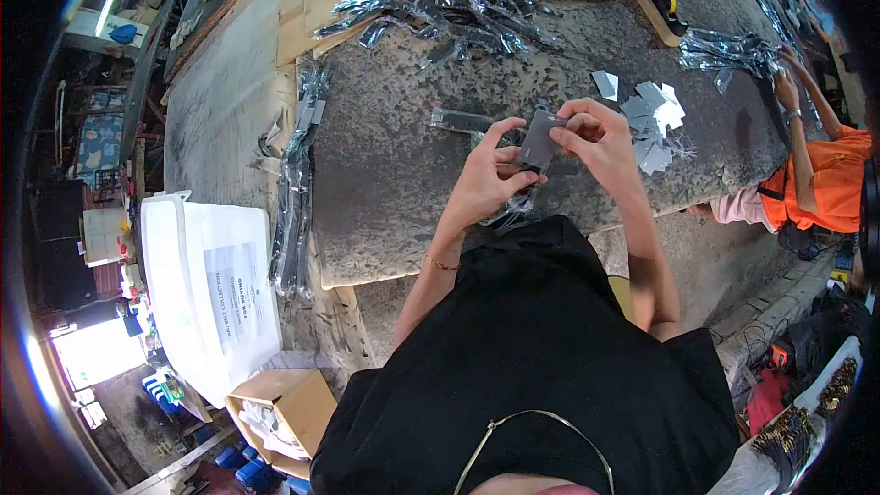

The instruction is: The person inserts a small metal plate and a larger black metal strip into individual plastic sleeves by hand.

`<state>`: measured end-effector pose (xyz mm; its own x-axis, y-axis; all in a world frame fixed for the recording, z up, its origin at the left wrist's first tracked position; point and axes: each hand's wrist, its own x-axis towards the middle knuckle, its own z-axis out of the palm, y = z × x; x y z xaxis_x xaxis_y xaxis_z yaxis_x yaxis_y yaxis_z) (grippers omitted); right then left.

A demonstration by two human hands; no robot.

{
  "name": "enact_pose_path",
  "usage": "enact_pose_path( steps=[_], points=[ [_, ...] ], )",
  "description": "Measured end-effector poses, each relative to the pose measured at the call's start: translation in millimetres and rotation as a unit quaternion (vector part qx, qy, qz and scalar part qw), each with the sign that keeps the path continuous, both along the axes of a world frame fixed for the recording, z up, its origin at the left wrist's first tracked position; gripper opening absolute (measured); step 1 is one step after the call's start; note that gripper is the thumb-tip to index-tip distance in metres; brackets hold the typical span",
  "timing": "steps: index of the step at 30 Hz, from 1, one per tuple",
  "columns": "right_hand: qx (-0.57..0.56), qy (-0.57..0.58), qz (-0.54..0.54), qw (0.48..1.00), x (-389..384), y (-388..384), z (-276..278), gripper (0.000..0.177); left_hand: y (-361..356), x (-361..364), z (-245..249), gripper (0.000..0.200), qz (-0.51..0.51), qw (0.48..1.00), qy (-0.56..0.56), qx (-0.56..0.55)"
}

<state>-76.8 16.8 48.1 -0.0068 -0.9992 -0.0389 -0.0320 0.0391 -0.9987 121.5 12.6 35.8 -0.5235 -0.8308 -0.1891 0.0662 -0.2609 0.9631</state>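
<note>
A dark grey hang tag with faint lettering is held up in front of me between both hands. My left hand grips its lower left side, with thumb and fingers closed at the edge. The upper right corner is pinched by my right hand. Just behind my left hand lies a dark strap in a clear plastic sleeve, its far part hidden by my hands. A heap of loose grey and white tags with thin strings is spread to the right of my right hand.
Plastic-sleeved dark straps are piled at the table's back, and more line its left edge. A tape dispenser stands back right. A white bin and cardboard box sit at left. A person in orange handles sleeves at right.
</note>
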Motion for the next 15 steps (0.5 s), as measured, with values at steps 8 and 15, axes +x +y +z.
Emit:
enact_pose_path(
  steps=[8,15],
  points=[
    [0.008,-0.005,-0.022,1.000,2.5,0.7,-7.6,0.018,4.2,1.8,-6.7,0.057,0.040,0.998,-0.034,0.016],
    [0.005,0.046,-0.001,0.999,20.3,8.6,-19.0,0.020,1.2,-1.7,-9.7,0.055,0.061,0.997,-0.037,-0.009]
  ],
)
